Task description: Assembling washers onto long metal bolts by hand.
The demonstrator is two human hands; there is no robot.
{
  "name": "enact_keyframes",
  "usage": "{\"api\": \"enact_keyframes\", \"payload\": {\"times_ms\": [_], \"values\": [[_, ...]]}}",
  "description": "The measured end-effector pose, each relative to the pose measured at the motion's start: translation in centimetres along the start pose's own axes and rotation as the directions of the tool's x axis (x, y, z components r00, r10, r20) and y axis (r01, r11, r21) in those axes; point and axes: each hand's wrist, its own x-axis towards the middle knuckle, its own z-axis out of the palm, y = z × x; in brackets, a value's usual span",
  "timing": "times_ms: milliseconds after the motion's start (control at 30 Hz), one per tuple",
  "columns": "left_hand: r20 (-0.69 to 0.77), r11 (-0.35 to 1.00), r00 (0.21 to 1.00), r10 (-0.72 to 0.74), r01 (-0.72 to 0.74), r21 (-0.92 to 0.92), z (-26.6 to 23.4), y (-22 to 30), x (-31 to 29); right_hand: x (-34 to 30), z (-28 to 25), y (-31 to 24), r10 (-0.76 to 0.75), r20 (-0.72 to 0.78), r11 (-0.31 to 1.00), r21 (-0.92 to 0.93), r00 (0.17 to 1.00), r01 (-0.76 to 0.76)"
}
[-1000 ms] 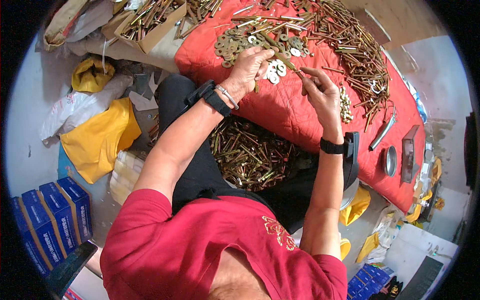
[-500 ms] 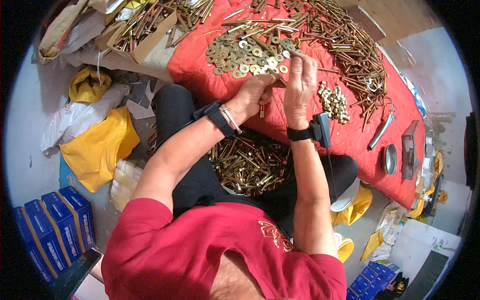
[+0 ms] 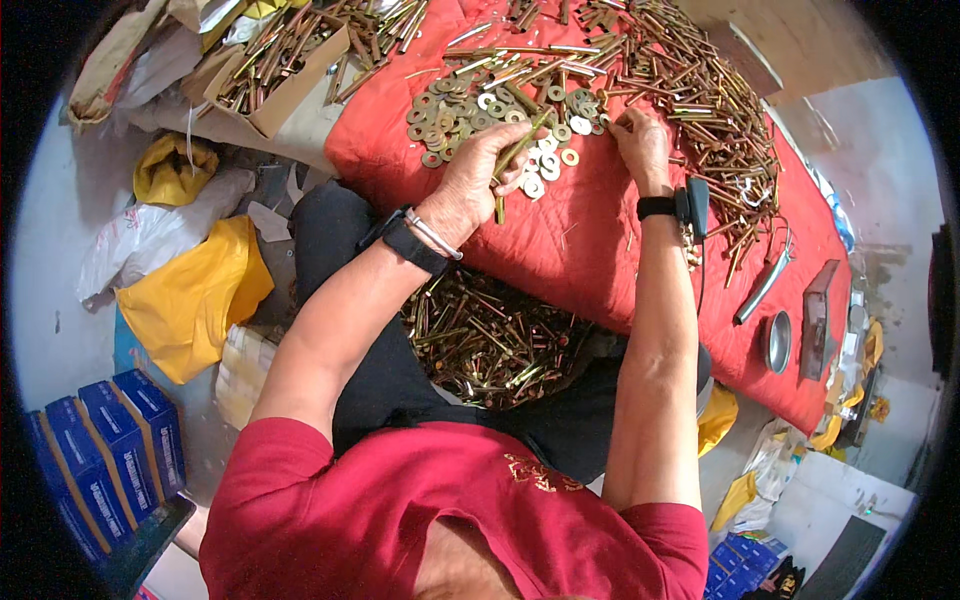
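Note:
My left hand [image 3: 478,178] is closed around a long brass-coloured bolt [image 3: 518,152] that sticks up over a scatter of flat washers [image 3: 455,115] on the red cloth [image 3: 590,250]. My right hand [image 3: 640,145] reaches further up the cloth, fingertips pressed into the edge of a big heap of bolts [image 3: 680,75]; whether it pinches a piece I cannot tell. A black band with a small device [image 3: 690,205] sits on the right wrist. Below the cloth's edge, between my knees, lies a pile of finished bolts [image 3: 490,340].
A cardboard box of bolts [image 3: 280,70] stands at the upper left. Yellow bags [image 3: 190,300] and white bags lie on the floor at left, blue boxes [image 3: 110,450] at the lower left. A metal bowl [image 3: 778,340] and a dark flat tool [image 3: 815,320] rest on the cloth's right end.
My right hand has left the left hand and moved up and right to the bolt heap. My left hand has risen over the washers, still holding the bolt.

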Motion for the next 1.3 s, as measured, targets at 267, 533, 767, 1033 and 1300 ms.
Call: {"api": "enact_keyframes", "payload": {"times_ms": [267, 533, 767, 1033, 1300], "values": [[0.105, 0.928, 0.989, 0.105, -0.135, 0.346, 0.7, -0.6, -1.7, -7.8, -4.4, -8.2, 0.033, 0.022, 0.475, 0.88, 0.999, -0.035], [0.183, 0.92, 0.982, 0.05, -0.116, 0.374, 1.1, -0.7, -3.2, -11.6, -5.2, -10.7, 0.006, 0.018, 0.358, 0.934, 1.0, -0.019], [0.27, 0.932, 0.959, -0.091, -0.014, 0.362, 0.9, 0.2, -3.4, -12.1, -6.0, -11.0, -0.05, -0.02, 0.401, 0.915, 0.999, 0.038], [0.28, 0.827, 0.958, 0.065, -0.209, 0.522, 0.1, -0.4, -2.4, -11.7, -7.9, -11.1, -0.011, 0.215, 0.956, 0.288, 0.977, -0.052], [0.243, 0.893, 0.968, -0.067, -0.051, 0.448, 0.0, -0.5, -2.4, -11.5, -6.7, -11.3, -0.206, -0.042, 0.764, 0.618, 0.978, 0.188]]}}
